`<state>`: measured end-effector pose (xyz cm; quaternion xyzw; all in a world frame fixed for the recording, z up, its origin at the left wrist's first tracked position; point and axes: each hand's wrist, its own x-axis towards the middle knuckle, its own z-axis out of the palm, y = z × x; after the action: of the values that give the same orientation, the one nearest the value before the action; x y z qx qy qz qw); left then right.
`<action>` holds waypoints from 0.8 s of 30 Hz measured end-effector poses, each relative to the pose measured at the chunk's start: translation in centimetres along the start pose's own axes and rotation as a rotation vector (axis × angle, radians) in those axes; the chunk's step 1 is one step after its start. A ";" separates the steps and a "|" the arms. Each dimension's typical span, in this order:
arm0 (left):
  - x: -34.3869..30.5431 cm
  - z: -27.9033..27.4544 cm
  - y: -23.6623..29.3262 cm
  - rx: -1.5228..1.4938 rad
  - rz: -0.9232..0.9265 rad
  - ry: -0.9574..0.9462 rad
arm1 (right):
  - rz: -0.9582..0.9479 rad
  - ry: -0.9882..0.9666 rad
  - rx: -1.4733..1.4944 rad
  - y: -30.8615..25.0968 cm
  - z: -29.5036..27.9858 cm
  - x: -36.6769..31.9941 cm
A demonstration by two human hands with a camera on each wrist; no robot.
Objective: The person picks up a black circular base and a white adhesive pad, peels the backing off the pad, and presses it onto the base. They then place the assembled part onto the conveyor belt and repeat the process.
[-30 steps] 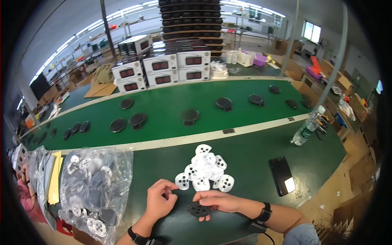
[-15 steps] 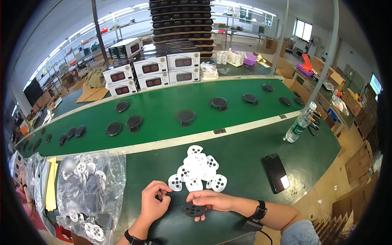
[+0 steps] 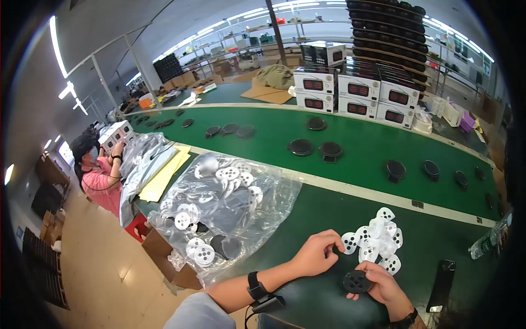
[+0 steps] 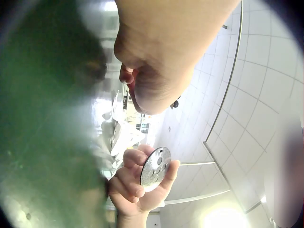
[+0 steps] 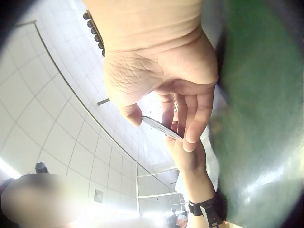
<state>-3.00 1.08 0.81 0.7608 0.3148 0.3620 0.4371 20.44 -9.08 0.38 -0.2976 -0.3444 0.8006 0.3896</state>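
My right hand (image 3: 383,284) pinches a round black disc (image 3: 356,282) with several holes between thumb and fingers, close over the green table. The disc (image 4: 156,167) faces the left wrist camera; in the right wrist view the disc (image 5: 161,127) shows nearly edge-on. Just to the left, my left hand (image 3: 315,254) has loosely curled fingers with nothing visible in them. Its fingertips are right by the nearest of the white pieces (image 3: 350,243). A heap of these white pieces (image 3: 377,230), each with dark round holes, lies beyond both hands.
A clear plastic bag (image 3: 268,203) of white and dark pieces lies left of my hands. A phone (image 3: 441,285) and a bottle (image 3: 487,241) are at the right. Black round parts (image 3: 301,147) sit on the green belt (image 3: 361,153). A person in pink (image 3: 101,178) is at far left.
The head view has swung left, so the bag and the person in pink show more fully. Both hands keep about the same pose by the white heap, the disc still in the right.
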 end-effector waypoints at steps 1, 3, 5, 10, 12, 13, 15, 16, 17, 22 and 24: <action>0.0 0.1 -0.2 -0.001 0.006 -0.012 | -0.004 0.020 -0.013 0.1 0.0 0.1; -0.2 0.1 -0.3 -0.014 0.001 -0.007 | -0.013 0.065 -0.042 0.3 0.2 0.2; 0.0 0.0 0.2 -0.029 -0.016 0.013 | -0.020 0.071 -0.035 0.4 0.2 0.2; -0.2 -0.3 0.1 0.027 -0.013 0.042 | 0.003 -0.014 0.021 0.3 -0.2 0.0; -0.2 -0.1 0.0 0.054 0.006 0.041 | -0.003 0.046 -0.006 0.3 0.5 0.0; 0.1 -0.1 -0.3 0.073 0.040 0.024 | 0.012 0.072 0.073 0.5 0.8 0.1; 0.4 0.0 0.1 0.094 0.049 0.028 | 0.031 0.052 0.037 0.8 0.6 0.4; 0.2 0.2 -1.2 0.065 0.040 0.033 | 0.001 -0.016 0.026 1.3 0.0 0.6; 0.2 0.5 -0.9 0.063 0.050 0.048 | 0.029 -0.056 -0.042 0.6 0.2 0.4; 0.4 0.7 0.4 0.086 0.068 0.077 | 0.009 -0.048 -0.137 0.4 0.6 0.2; 0.0 0.2 -1.0 0.100 0.079 -0.009 | 0.009 -0.052 -0.130 0.4 0.6 0.3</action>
<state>-2.96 1.36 -0.14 0.7952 0.3002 0.3594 0.3852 19.69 -9.22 0.35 -0.3030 -0.4043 0.7859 0.3566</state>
